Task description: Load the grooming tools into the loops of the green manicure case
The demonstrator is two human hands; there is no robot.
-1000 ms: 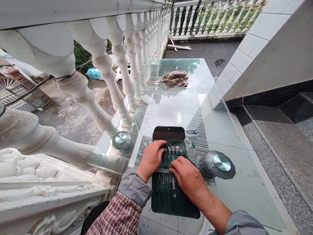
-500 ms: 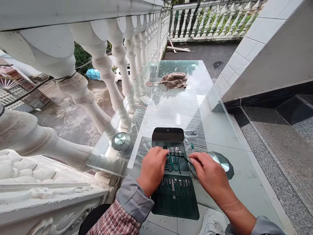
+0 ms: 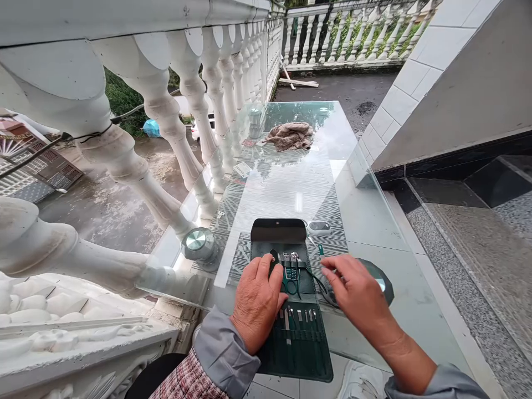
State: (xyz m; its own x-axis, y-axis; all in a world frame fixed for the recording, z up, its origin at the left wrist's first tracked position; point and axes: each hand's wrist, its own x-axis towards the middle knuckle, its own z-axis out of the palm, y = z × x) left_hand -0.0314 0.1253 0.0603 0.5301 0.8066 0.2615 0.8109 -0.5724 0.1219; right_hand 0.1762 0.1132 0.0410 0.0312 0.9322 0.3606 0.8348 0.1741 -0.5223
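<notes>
A dark green manicure case (image 3: 291, 354) lies unfolded near the front of the glass table. Nail clippers (image 3: 294, 257) and green-handled scissors (image 3: 292, 285) sit in its upper half, with several slim metal tools (image 3: 287, 321) in loops below. My left hand (image 3: 256, 302) rests on the case's left side, fingers apart, covering part of the upper pockets. To the right of the case, my right hand (image 3: 359, 291) is closed in a pinch; what its fingertips hold is hidden. A small green-handled tool (image 3: 321, 250) lies just beyond those fingertips. Dark cord (image 3: 319, 284) loops between case and right hand.
The glass tabletop (image 3: 374, 221) has faceted supports, one at left (image 3: 197, 244). A crumpled brown cloth (image 3: 290, 136) lies farther back. Beyond the case is a small grey oval object (image 3: 320, 226). White balusters (image 3: 162, 205) line the left; stone steps (image 3: 469, 233) rise at right.
My left hand has opened from a pinch over the upper pockets and settled lower on the case's left side. My right hand, still pinched, is slightly farther from the case.
</notes>
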